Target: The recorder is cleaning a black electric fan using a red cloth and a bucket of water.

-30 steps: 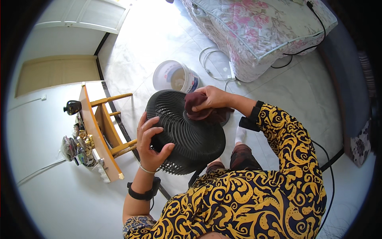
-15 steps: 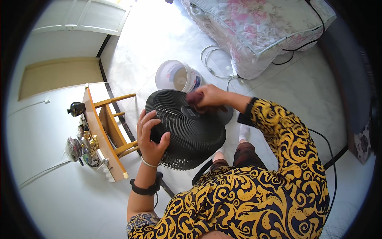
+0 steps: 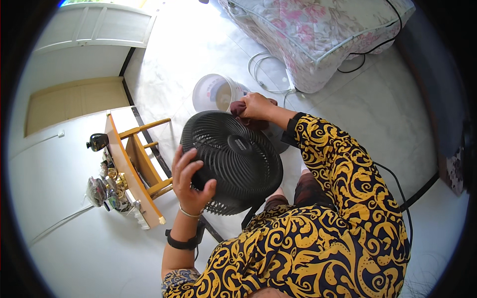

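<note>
Head view: I see the left hand (image 3: 193, 187), fingers spread, holding the side of the black fan (image 3: 243, 169) in front of the torso; the right hand (image 3: 259, 106) grasps a dark red cloth (image 3: 238, 109) by the fan's upper rim. Just beyond stands a white bucket (image 3: 202, 93) on the floor (image 3: 387, 109).

Dark top (image 3: 308, 248) with yellow scrollwork, pale bangle (image 3: 190, 214) and black wrist strap (image 3: 183, 242) on the left, black wristband (image 3: 291, 130) on the right, dark patterned trousers (image 3: 313, 191)

We can read no words: the label (image 3: 240, 144) on the fan (image 3: 243, 174) and the marks on the bucket (image 3: 201, 94) are too small.
</note>
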Tool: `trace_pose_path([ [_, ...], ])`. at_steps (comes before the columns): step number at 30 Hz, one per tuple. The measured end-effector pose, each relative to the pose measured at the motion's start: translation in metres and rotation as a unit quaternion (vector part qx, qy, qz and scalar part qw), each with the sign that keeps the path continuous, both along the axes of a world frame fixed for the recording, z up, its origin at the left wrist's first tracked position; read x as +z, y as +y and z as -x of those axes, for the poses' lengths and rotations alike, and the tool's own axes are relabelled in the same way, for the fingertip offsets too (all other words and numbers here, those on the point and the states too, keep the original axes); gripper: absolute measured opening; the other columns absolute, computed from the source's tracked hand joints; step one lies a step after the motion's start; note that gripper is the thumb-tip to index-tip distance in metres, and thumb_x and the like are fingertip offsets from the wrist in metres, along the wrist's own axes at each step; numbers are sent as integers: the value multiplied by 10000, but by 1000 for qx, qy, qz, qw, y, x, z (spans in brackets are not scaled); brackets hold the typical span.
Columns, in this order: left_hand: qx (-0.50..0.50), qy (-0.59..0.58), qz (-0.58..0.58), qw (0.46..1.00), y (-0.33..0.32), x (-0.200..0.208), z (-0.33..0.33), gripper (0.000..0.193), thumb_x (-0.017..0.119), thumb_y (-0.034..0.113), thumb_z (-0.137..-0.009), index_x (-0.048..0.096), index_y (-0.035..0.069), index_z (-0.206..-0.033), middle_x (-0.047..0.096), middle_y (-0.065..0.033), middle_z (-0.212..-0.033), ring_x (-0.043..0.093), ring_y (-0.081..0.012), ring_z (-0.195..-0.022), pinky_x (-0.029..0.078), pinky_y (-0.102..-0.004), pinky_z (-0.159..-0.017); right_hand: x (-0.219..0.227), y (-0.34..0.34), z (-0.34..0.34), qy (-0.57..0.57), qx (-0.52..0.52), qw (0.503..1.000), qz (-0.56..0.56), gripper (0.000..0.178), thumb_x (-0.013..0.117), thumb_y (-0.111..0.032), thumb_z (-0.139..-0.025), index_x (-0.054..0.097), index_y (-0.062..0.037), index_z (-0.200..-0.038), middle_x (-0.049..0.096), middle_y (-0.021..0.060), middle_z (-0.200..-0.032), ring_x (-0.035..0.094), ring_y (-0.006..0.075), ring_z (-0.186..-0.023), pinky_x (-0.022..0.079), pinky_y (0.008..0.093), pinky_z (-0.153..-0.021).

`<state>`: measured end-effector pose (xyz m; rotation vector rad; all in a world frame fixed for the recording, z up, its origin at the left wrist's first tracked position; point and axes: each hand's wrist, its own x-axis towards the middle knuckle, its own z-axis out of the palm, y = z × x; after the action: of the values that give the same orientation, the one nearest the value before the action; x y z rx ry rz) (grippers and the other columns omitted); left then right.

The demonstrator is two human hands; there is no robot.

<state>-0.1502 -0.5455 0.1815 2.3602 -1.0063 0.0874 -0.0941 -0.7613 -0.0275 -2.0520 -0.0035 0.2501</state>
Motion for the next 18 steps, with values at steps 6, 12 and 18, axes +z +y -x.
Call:
trace_pose_path([
  [6, 52, 9, -2, 999, 9, -2, -6, 367, 641, 330, -737, 552, 36, -939, 564, -155, -1110, 440, -402, -1148, 339, -463, -966, 45, -5, 57, 108, 68, 973, -190, 242, 654, -190, -626, 644, -60, -829, 616, 80, -650, 593, 142, -605, 475, 297, -587],
  [12, 40, 10, -3, 999, 6, 3, -5, 369, 645, 335, -738, 556, 41, -944, 565, -150, -1113, 440, -401, -1150, 345, -464, -963, 57, -26, 120, 160, 35, 908, -385, 280, 703, -194, -689, 632, -22, -898, 642, 54, -786, 588, 117, -726, 474, 275, -671],
  [18, 34, 10, -2, 999, -1, 0, -9, 349, 652, 304, -733, 555, 40, -940, 562, -148, -1119, 437, -395, -1154, 343, -456, -962, 16, -17, 84, 244, -98, 798, -542, 247, 614, -164, -824, 575, -38, -1033, 613, 57, -989, 581, 124, -875, 459, 250, -796],
])
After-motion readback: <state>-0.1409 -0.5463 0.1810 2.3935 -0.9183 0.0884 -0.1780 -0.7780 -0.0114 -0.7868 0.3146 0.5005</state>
